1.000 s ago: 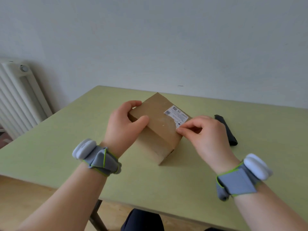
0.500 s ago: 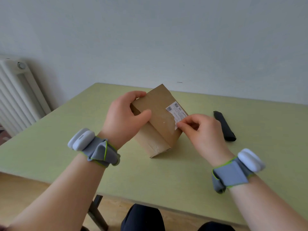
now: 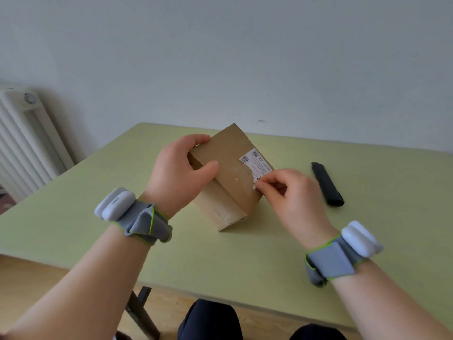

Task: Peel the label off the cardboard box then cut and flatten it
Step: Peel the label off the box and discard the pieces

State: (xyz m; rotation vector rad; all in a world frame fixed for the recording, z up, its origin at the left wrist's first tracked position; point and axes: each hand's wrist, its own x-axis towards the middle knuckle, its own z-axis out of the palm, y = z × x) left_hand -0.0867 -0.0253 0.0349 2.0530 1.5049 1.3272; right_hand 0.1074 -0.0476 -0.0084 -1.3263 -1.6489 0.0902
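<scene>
Brown cardboard box (image 3: 228, 177) tilted on pale green table (image 3: 269, 253).
Left hand (image 3: 181, 173) clasps its end; right hand (image 3: 289, 192) pinches white printed label (image 3: 256, 161) corner.

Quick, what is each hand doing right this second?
Left hand: closed around the cardboard box, steadying it.
Right hand: fingertips pinched shut on the near corner of the white label.

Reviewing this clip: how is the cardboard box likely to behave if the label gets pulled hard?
The cardboard box is tipped up on one edge, so it would probably rock or slide without the left hand bracing it. It looks light, being held tilted one-handed. The label, pinched at its near corner by the right hand, seems thin and may tear.
</scene>
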